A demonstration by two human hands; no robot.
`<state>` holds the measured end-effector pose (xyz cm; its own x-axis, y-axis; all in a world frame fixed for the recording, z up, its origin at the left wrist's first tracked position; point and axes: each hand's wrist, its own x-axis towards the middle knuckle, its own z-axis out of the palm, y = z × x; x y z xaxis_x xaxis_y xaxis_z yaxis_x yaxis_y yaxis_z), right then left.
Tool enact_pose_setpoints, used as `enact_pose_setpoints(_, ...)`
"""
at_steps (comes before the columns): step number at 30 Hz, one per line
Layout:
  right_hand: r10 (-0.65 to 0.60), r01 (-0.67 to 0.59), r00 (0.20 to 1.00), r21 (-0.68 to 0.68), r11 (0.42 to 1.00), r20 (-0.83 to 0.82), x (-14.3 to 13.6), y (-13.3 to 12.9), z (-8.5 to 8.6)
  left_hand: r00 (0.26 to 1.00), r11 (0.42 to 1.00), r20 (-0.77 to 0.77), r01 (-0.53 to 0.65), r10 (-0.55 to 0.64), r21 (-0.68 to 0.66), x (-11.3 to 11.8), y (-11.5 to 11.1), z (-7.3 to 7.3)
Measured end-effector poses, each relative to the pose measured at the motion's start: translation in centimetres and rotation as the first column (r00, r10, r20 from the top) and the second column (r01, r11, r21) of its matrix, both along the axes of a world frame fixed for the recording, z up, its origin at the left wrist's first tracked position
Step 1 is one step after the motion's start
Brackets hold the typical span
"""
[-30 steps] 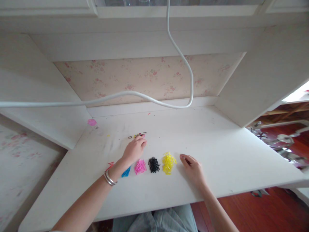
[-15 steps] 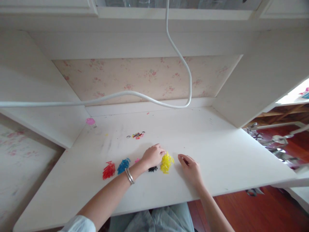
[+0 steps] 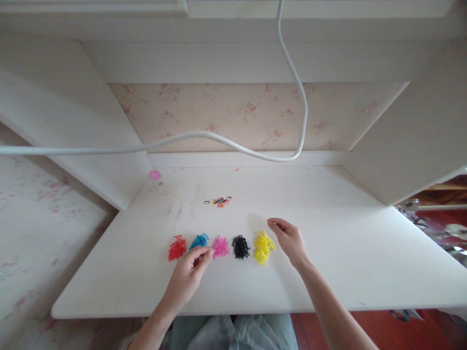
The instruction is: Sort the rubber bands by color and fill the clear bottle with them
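My left hand (image 3: 188,272) is closed in a pinch, thumb against forefinger, at the left edge of the pink pile of small rubber bands (image 3: 221,247). It partly covers the blue pile (image 3: 200,240); whatever is between its fingertips is too small to make out. My right hand (image 3: 290,239) is also pinched, just up and right of the yellow pile (image 3: 263,248), and I cannot see what it holds. A red pile (image 3: 177,249) lies at the left end of the row, and a black pile (image 3: 241,247) between pink and yellow.
Farther back on the white desk (image 3: 310,194) lies a small mixed heap of coloured bands (image 3: 221,201). A pink round object (image 3: 155,175) stands at the back left corner. A white cable (image 3: 204,134) hangs across the view above the desk.
My left hand has moved left and nearer to me, from beside the yellow pile to the pink one, uncovering the black pile. My right hand stays pinched near the yellow pile. The view has shifted.
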<state>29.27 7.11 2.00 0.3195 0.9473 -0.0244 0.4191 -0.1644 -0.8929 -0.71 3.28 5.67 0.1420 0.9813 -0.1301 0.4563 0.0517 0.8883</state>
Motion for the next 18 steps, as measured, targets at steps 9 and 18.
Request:
enact_pose_setpoints(9, 0.489, -0.407, 0.667, -0.276, 0.871, 0.562, -11.8, 8.2, 3.6, 0.992, 0.991, 0.044, -0.114, 0.117, -0.063, -2.0, -3.5, -4.8)
enact_pose_setpoints(18, 0.593, -0.408, 0.485, -0.434, 0.804, 0.643, -18.2, 13.5, 2.7, 0.993, 0.991, -0.02, -0.118, 0.119, 0.055, -1.9, -3.9, -4.9)
